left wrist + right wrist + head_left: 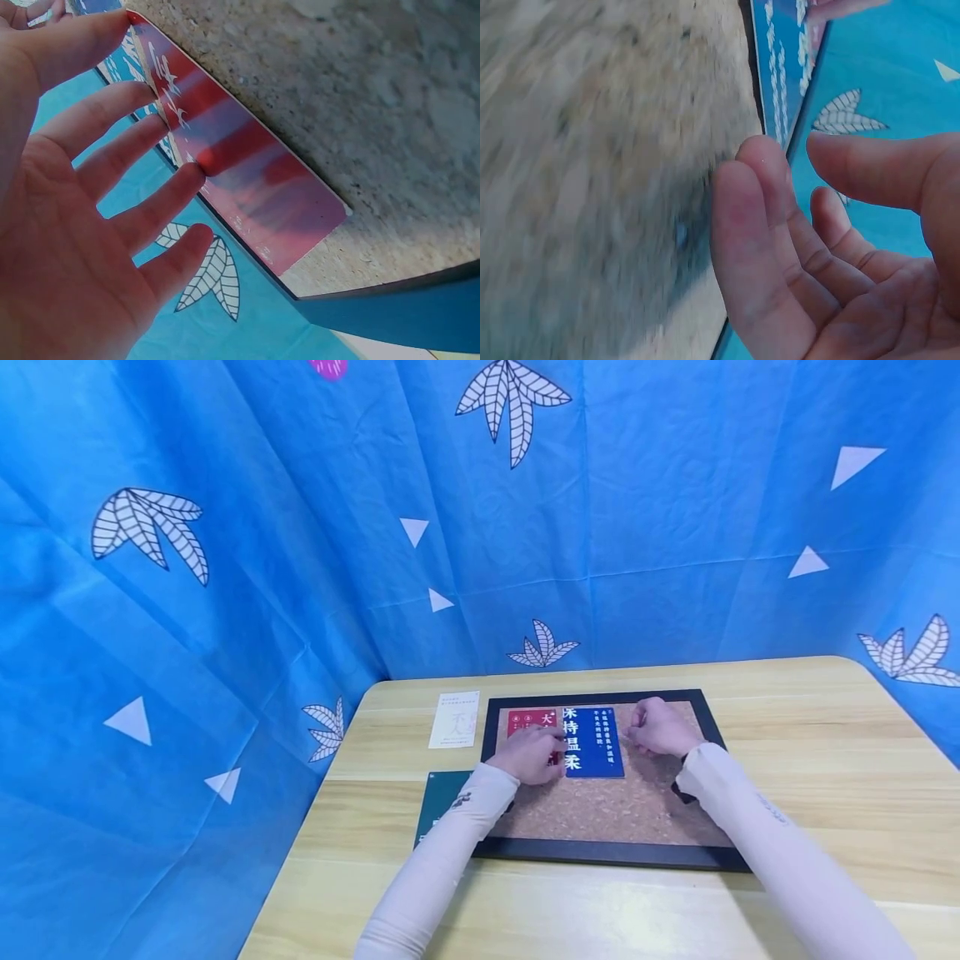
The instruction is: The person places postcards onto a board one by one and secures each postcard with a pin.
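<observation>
A blue card (606, 752) with white characters lies on a black-framed cork board (600, 814), right beside a red card (525, 718). My left hand (531, 756) lies over the red card, its fingertips at the seam between the two cards. In the left wrist view those fingers (142, 184) are spread and fairly straight, and part of the red card (247, 157) shows beyond them. Just off the blue card's right edge is my right hand (662, 727). The right wrist view shows its fingers loosely bent, with a gap between thumb and fingertips and nothing held.
To the left of the board, a white card (450, 735) lies on the wooden table (360, 835). A dark green card (442, 793) sits at the board's left edge, partly hidden by my left sleeve. Behind the table hangs a blue patterned curtain (652, 527).
</observation>
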`<action>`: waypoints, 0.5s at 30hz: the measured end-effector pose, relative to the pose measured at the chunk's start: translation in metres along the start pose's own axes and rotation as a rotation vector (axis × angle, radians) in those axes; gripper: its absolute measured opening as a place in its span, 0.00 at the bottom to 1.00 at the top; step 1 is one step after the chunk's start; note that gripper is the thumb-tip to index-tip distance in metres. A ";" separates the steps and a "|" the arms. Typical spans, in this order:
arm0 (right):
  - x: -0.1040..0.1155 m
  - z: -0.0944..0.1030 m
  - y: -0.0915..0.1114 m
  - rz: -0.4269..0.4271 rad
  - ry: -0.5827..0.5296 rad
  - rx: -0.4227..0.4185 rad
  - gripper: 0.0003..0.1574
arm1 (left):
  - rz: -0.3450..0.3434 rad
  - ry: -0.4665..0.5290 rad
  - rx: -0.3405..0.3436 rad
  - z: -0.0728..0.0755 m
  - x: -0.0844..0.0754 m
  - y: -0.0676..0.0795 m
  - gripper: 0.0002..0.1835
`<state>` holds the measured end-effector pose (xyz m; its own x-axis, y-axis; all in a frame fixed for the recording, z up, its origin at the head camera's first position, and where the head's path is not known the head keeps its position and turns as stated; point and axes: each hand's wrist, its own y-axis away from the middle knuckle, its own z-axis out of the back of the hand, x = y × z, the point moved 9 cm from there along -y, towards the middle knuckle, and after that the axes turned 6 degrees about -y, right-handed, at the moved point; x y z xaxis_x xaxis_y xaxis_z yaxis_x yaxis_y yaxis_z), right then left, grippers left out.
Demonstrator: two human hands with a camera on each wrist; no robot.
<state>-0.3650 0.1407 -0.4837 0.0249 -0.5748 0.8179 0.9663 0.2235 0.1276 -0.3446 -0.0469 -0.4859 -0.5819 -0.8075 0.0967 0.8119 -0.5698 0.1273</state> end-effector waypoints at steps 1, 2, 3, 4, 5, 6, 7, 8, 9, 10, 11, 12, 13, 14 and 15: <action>0.000 0.004 0.003 -0.001 0.009 -0.006 0.07 | -0.001 0.001 -0.002 0.000 0.000 0.000 0.24; 0.000 0.008 0.007 0.004 0.024 -0.014 0.07 | -0.002 0.001 -0.005 0.001 0.001 0.000 0.24; 0.000 0.013 0.010 0.011 0.040 -0.023 0.08 | -0.007 0.000 -0.007 0.001 0.001 0.001 0.24; 0.001 0.017 0.014 0.023 0.053 -0.033 0.08 | -0.010 0.001 -0.007 0.001 0.001 0.001 0.23; 0.000 0.021 0.017 0.031 0.066 -0.044 0.08 | -0.011 0.001 -0.008 0.001 0.001 0.001 0.23; 0.000 0.025 0.020 0.041 0.078 -0.056 0.09 | -0.013 0.001 -0.008 0.001 0.002 0.001 0.23; 0.000 0.029 0.024 0.059 0.084 -0.065 0.09 | -0.015 0.000 -0.009 0.001 0.002 0.001 0.23; 0.000 0.033 0.027 0.077 0.089 -0.074 0.09 | -0.016 -0.001 -0.011 0.001 0.001 0.001 0.23; 0.000 0.037 0.031 0.094 0.098 -0.081 0.09 | -0.017 -0.002 -0.012 0.002 0.001 0.001 0.23; 0.000 0.041 0.034 0.107 0.108 -0.090 0.09 | -0.016 -0.003 -0.014 0.002 0.001 0.001 0.23; -0.001 0.045 0.037 0.119 0.121 -0.099 0.09 | -0.015 -0.003 -0.013 0.002 0.001 0.000 0.23; -0.001 0.049 0.041 0.127 0.132 -0.106 0.10 | -0.013 -0.002 -0.012 0.001 0.001 0.000 0.23; -0.002 0.053 0.044 0.135 0.147 -0.113 0.10 | -0.011 -0.002 -0.011 0.001 0.001 0.000 0.23; -0.003 0.057 0.048 0.138 0.159 -0.117 0.11 | -0.009 0.000 -0.009 0.001 0.001 0.000 0.22; -0.004 0.060 0.051 0.139 0.167 -0.119 0.11 | -0.006 0.002 -0.007 0.001 0.001 0.000 0.22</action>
<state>-0.3313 0.2018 -0.4463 0.1922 -0.6692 0.7178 0.9737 0.2212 -0.0545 -0.3455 -0.0476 -0.4852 -0.5867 -0.8044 0.0940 0.8087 -0.5756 0.1212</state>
